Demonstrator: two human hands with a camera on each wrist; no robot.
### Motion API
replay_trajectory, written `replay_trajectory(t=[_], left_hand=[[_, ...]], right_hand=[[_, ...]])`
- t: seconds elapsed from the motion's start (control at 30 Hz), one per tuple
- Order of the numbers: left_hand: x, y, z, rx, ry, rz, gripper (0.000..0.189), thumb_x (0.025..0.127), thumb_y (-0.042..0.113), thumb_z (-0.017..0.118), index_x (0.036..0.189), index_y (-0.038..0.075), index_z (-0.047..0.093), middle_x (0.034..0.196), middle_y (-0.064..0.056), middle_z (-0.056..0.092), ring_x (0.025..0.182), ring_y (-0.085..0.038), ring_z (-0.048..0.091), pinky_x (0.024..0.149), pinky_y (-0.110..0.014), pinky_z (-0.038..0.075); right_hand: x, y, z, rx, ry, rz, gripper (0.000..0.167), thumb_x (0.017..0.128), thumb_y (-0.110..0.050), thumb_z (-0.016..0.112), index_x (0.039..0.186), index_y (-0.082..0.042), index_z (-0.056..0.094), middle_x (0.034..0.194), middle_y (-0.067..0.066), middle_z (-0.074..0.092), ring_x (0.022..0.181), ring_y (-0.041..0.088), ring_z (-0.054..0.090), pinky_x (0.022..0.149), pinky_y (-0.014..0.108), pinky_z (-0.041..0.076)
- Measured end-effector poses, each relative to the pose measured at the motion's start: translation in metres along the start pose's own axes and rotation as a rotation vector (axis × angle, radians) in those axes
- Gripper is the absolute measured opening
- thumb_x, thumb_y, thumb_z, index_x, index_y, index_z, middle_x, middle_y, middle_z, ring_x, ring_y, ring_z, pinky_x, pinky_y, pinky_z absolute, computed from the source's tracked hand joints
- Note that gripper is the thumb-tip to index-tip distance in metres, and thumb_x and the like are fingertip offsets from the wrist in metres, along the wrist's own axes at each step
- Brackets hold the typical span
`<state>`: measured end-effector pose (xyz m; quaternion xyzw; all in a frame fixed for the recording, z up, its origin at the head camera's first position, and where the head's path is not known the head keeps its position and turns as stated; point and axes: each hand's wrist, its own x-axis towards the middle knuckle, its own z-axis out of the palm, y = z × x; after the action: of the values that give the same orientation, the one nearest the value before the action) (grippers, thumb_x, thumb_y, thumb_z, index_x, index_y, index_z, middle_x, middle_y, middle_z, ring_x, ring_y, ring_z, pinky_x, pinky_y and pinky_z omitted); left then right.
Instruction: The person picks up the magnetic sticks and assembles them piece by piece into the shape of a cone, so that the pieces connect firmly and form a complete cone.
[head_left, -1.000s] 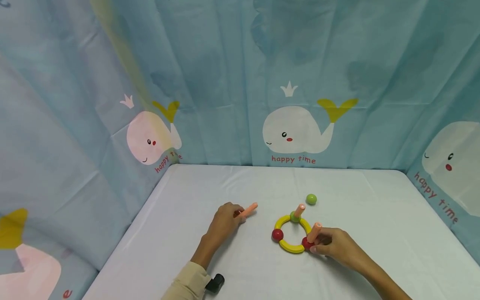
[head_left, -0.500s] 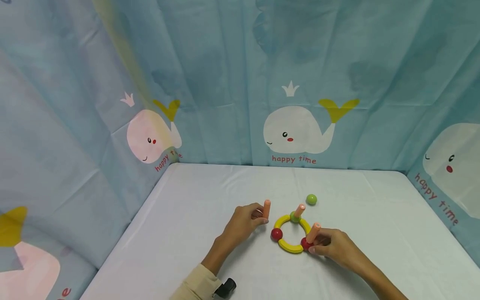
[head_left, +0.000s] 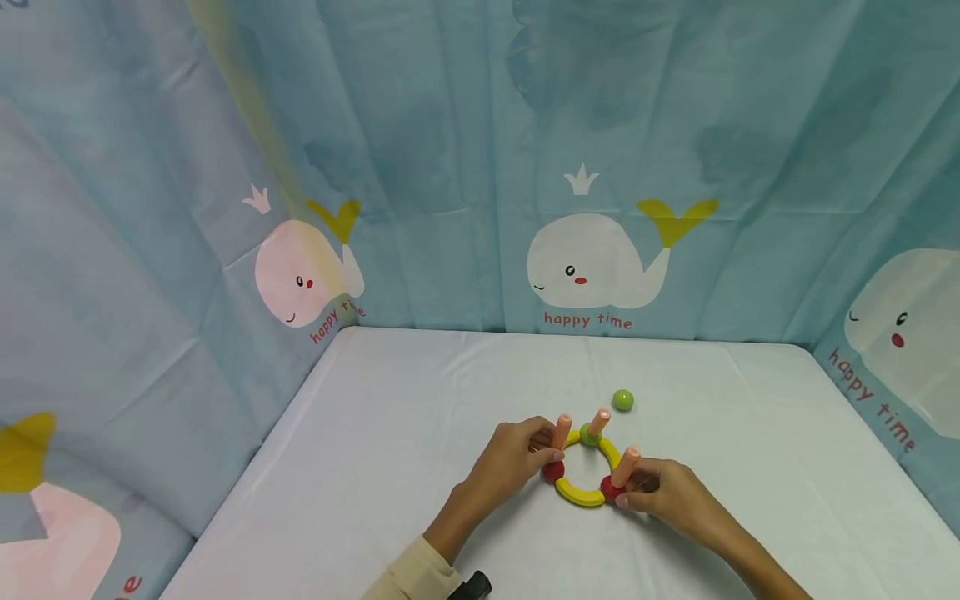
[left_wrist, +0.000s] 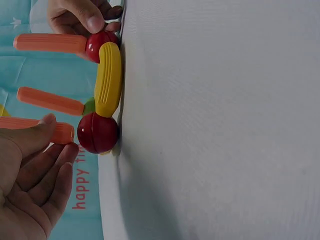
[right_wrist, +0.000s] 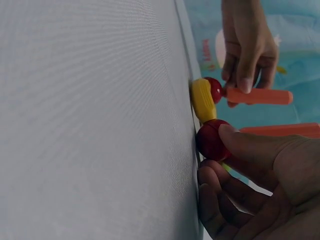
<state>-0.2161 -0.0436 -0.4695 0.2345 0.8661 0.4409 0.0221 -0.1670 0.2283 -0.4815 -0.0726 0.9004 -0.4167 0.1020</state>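
Note:
On the table lies a ring of curved yellow pieces (head_left: pixel 581 495) joined by two red balls and a green ball (head_left: pixel 590 435). Orange sticks stand up from the green ball and the right red ball (right_wrist: pixel 212 140). My left hand (head_left: pixel 510 465) pinches a third orange stick (left_wrist: pixel 62 133) between thumb and fingers. That stick is upright, its lower end right at the top of the left red ball (left_wrist: pixel 98 133). My right hand (head_left: pixel 675 496) grips the right red ball at the base of its stick, thumb on the near side.
A loose green ball (head_left: pixel 622 400) lies on the white-covered table (head_left: pixel 420 375) behind the ring. A blue curtain (head_left: pixel 450 167) printed with whales hangs along the back and both sides. A black strap piece (head_left: pixel 472 586) sits at the left cuff.
My left hand has moved right to the ring, turning its orange stick from slanted to upright over the left red ball. The right hand keeps its hold on the right red ball.

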Motion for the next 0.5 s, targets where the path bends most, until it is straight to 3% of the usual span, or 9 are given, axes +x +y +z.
replay_trajectory(t=[0.5], left_hand=[[-0.0011,0.0001,0.0071,0.022,-0.012,-0.009,0.021,0.093,0.013,0.083,0.112,0.013,0.074,0.101,0.008,0.076,0.089,0.000,0.068,0.083,-0.019,0.057]], right_hand=[[-0.0011,0.0009,0.0000,0.009,-0.007,-0.034,0.015,0.087,-0.012,0.085,0.096,-0.009,0.074,0.089,-0.001,0.072,0.082,0.018,0.063,0.062,0.026,0.053]])
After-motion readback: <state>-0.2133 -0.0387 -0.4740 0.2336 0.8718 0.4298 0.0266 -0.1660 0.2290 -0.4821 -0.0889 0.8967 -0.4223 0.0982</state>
